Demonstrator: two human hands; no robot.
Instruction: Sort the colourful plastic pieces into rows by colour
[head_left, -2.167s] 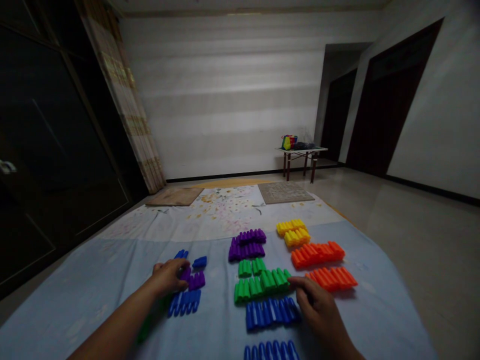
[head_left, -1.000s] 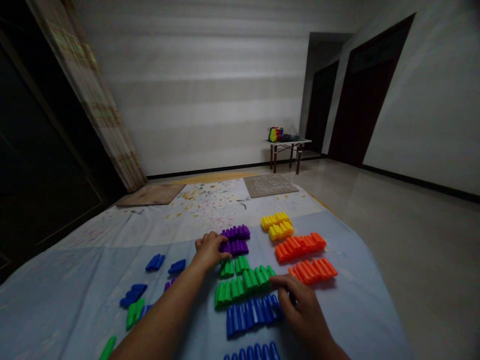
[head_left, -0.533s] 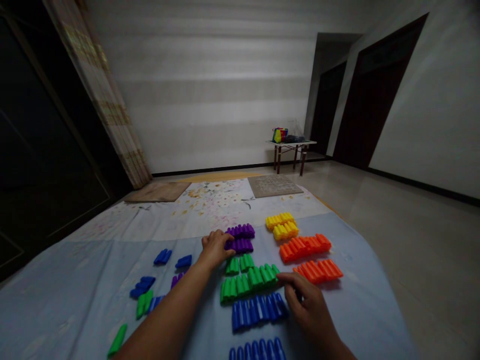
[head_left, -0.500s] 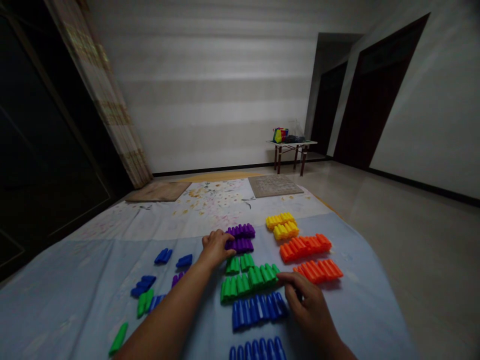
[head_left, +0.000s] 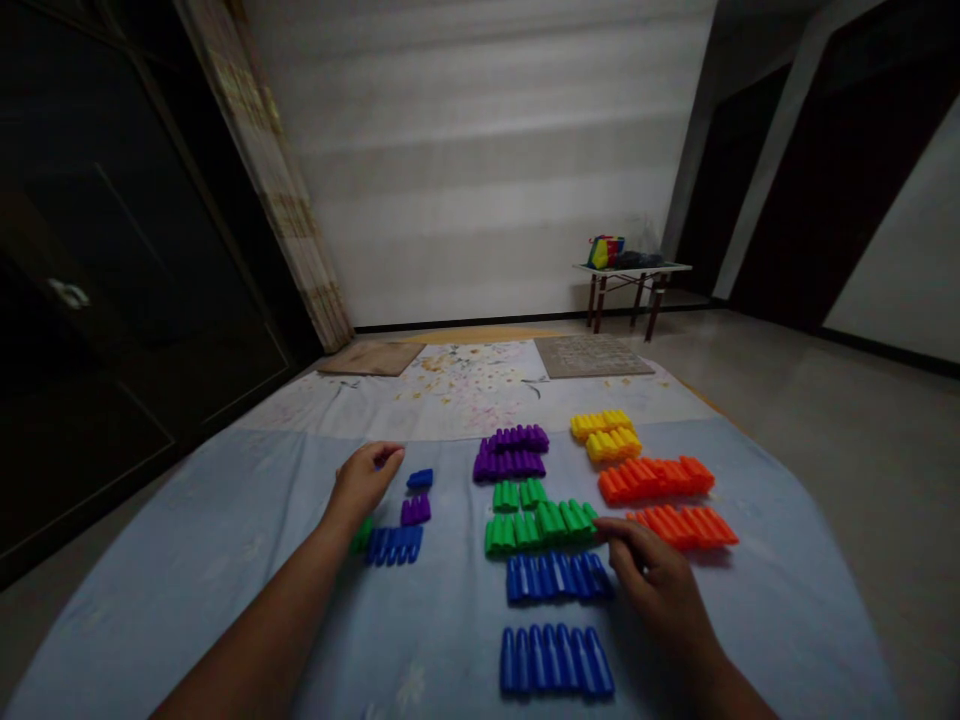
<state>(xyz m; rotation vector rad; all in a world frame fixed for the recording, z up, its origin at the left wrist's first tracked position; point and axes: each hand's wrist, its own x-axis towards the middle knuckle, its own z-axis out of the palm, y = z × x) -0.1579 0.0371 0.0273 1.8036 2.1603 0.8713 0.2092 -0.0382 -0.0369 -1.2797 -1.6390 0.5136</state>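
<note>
My left hand hovers over the left group of small bullet-shaped plastic pieces. Its fingers are bent but apart, with nothing visible in them. Close by lie a blue piece cluster, purple pieces and a blue row; green pieces are partly hidden by the wrist. My right hand rests at the right end of the green rows, its index fingertip against the last piece and the thumb apart. Below the green lie two blue rows; purple rows are above.
Orange rows and yellow rows lie to the right on the blue cloth. Two flat boards sit at the far end. A small table with a colourful bag stands by the wall.
My left hand has moved left from the purple rows to above the left group. My right hand stays at the green rows. The camera view has turned left.
</note>
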